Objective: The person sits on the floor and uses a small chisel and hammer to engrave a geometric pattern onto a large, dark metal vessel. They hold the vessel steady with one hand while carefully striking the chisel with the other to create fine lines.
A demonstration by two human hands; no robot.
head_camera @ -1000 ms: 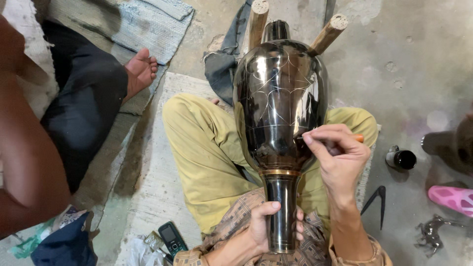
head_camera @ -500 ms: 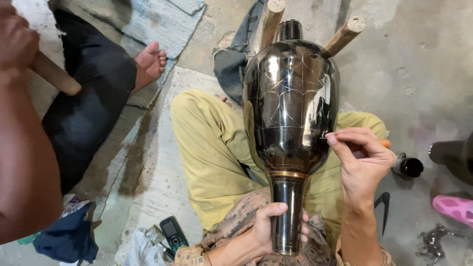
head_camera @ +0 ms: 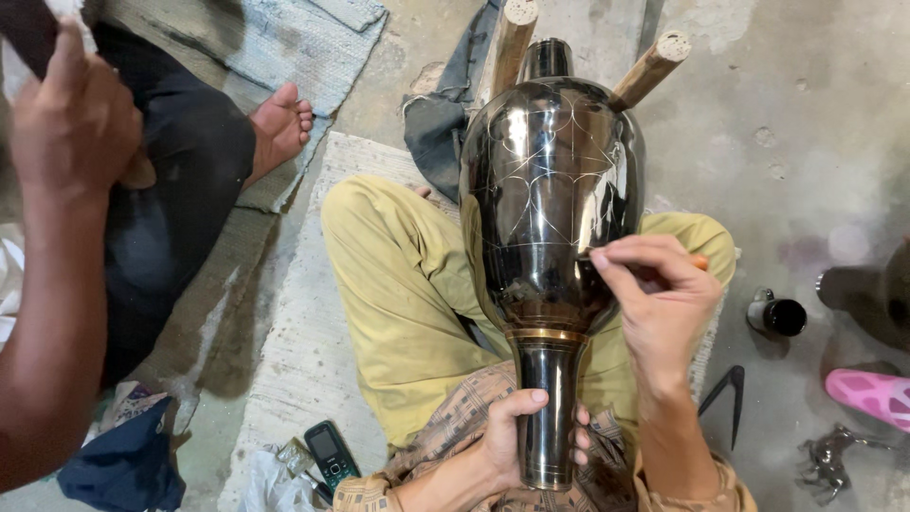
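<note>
A large shiny black metal vase (head_camera: 545,209) with thin scratched line patterns lies along my lap, its neck toward me and its far end propped between two wooden sticks (head_camera: 654,66). My left hand (head_camera: 517,436) is wrapped around the vase's neck, just below a brass ring. My right hand (head_camera: 659,299) pinches a small scribing tool with an orange end and presses its tip against the right side of the vase's belly.
Another person sits at the left, with an arm (head_camera: 57,246) raised and a bare foot (head_camera: 280,123) on a mat. A small phone (head_camera: 330,453) lies by my left knee. A small dark pot (head_camera: 777,315), black dividers (head_camera: 725,398) and a pink sandal (head_camera: 867,393) lie at the right.
The view has shifted, so the vase sits more to the right. My right hand has moved slightly down along the vase's side. The other person's arm at the left has lifted.
</note>
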